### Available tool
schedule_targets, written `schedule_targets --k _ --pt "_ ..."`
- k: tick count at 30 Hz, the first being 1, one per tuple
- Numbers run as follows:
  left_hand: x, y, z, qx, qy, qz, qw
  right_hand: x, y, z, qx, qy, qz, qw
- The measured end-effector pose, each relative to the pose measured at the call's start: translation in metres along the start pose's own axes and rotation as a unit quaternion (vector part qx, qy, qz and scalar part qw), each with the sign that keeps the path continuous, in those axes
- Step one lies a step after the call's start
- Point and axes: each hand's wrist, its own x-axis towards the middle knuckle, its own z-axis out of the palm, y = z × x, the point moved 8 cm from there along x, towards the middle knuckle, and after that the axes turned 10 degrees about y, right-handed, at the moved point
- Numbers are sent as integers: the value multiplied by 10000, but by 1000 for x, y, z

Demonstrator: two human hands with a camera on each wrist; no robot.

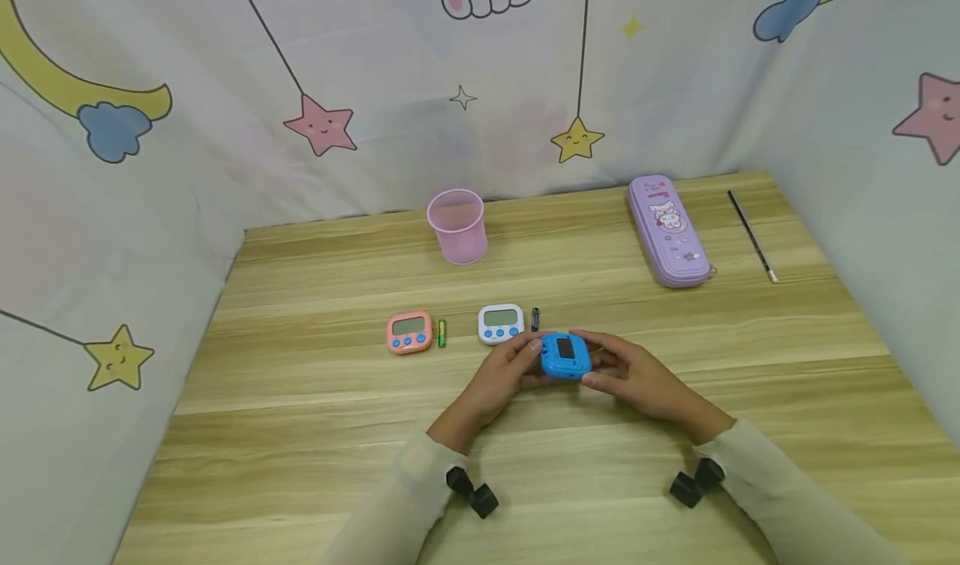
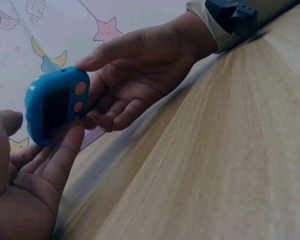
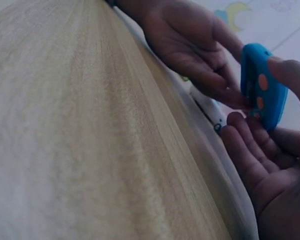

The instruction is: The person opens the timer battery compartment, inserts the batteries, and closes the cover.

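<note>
Both hands hold a blue digital timer (image 1: 566,357) above the table. A dark rectangle shows on the side facing up, while its screen and orange buttons show from below in the left wrist view. My left hand (image 1: 510,367) grips the timer's left side, thumb near the top edge and fingers underneath. On the opposite side, my right hand (image 1: 628,373) pinches it, the thumb at the near corner and the index finger at the far one. Just beyond the left hand lies a white timer (image 1: 501,324) with blue buttons, beside a dark battery (image 1: 535,319).
Left of the white timer are a pink-orange timer (image 1: 409,332) and a green battery (image 1: 442,333). A pink cup (image 1: 461,236) stands at the back of the wooden table (image 1: 315,432). Farther right lie a purple pencil case (image 1: 670,232) and a dark pencil (image 1: 752,236).
</note>
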Motion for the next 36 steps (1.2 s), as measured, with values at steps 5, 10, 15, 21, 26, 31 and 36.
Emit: schedule_targets --k 5,10,15,21,26,31,36 --pt "-3 4 3 -219 -171 125 9995 0 -1 -2 154 41 113 9998" --pt "-3 4 4 -246 -240 241 9991 0 -1 -2 415 -41 -51 9991" --pt "-2 4 7 -118 -461 500 9976 0 -7 -1 566 -144 -478 9972" --pt "-2 3 6 63 -365 595 9975 -1 -14 -1 656 -159 -837 9942" --pt "-2 4 4 181 -226 640 9975 -1 -14 -1 576 -145 -831 9948" --pt "-1 3 2 249 -70 666 9974 -1 -13 -2 434 -53 -794 9959" --pt "0 6 -2 187 241 767 9966 -1 -12 -4 376 104 -821 9959"
